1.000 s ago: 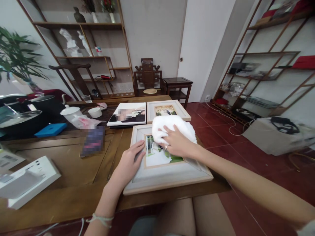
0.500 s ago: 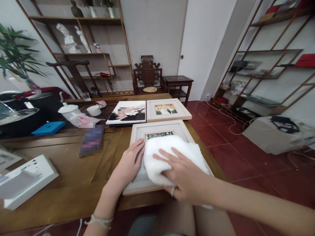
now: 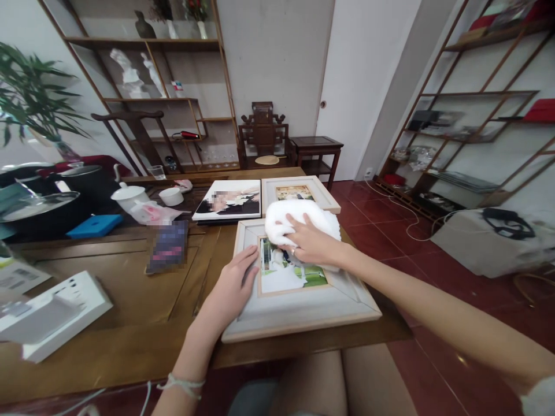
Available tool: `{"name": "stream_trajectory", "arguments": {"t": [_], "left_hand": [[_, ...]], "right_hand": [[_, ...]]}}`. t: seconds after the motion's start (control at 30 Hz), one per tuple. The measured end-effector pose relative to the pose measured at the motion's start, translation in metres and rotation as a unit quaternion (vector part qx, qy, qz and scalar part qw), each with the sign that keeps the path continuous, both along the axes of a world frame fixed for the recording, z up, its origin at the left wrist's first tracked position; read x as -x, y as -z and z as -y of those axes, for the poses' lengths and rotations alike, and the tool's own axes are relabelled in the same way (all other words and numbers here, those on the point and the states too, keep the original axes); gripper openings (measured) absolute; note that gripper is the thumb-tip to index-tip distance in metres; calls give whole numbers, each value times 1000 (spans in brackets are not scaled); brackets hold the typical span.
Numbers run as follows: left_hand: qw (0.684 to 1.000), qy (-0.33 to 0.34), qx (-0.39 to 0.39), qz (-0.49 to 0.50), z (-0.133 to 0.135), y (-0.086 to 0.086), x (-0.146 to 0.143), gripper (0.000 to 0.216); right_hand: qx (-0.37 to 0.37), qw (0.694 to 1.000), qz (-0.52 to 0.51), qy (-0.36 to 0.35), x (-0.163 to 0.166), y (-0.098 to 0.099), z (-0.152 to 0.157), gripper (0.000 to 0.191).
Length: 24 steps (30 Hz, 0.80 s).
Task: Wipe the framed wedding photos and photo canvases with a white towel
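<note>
A picture frame [image 3: 299, 312] with a pale wood border and a whitish mat lies flat at the table's front edge. Inside it is a photo [image 3: 314, 277] of a white dress on green grass. My left hand [image 3: 236, 283] rests on the frame's left side, fingers stretched out and lying flat. A folded white towel [image 3: 299, 214] covers the frame's far part and overlaps the edge of the frame behind. My right hand [image 3: 310, 240] holds the towel from above, fingers spread over it and a ring showing; its thumb is partly hidden.
Behind lie a second framed photo [image 3: 325, 193] and a photo panel [image 3: 229, 199]. Leftward on the wooden table [image 3: 143, 346] are a white box [image 3: 73, 315], a blue box [image 3: 94, 225], a teapot [image 3: 130, 196] and a dark pot [image 3: 47, 214]. Red tiled floor [image 3: 437, 312] borders the right.
My right hand has pushed the towel away from me across the frame, uncovering the photo's lower part and the near border. My left hand stays on the left side. The view has shifted slightly.
</note>
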<state>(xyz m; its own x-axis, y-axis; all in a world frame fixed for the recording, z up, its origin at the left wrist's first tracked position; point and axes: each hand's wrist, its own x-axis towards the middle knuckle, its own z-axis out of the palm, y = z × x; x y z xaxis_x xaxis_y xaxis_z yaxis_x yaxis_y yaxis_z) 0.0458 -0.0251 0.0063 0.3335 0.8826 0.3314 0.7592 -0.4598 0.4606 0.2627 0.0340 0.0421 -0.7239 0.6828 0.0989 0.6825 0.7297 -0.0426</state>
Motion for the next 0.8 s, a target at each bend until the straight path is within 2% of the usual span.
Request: {"name": "stream_trajectory", "arguments": {"t": [0.13,0.3,0.37,0.43,0.57,0.67,0.8], "left_hand": [[1000,2,-8,7,-1,3,0,40],[1000,7,-2,3,-2,3,1,41],[1000,11,-1,0,-2,4,2,43],[1000,14,-3,-2,-2,4,2,43],[1000,9,-8,8,-1,3,1,40],[1000,2,2,8,0,2,0,40],[1000,0,11,7,1,1,-1,41]], "right_hand": [[101,993,0,-68,-8,-19,42,36],[216,974,-19,-67,-18,-38,99,46],[212,973,-48,-84,-21,-35,113,44],[166,979,-63,-100,-23,-27,117,33],[44,997,-28,-55,-29,-10,97,30],[-24,1000,13,-1,-34,-4,63,31],[-95,993,49,57,-31,-2,12,43]]}}
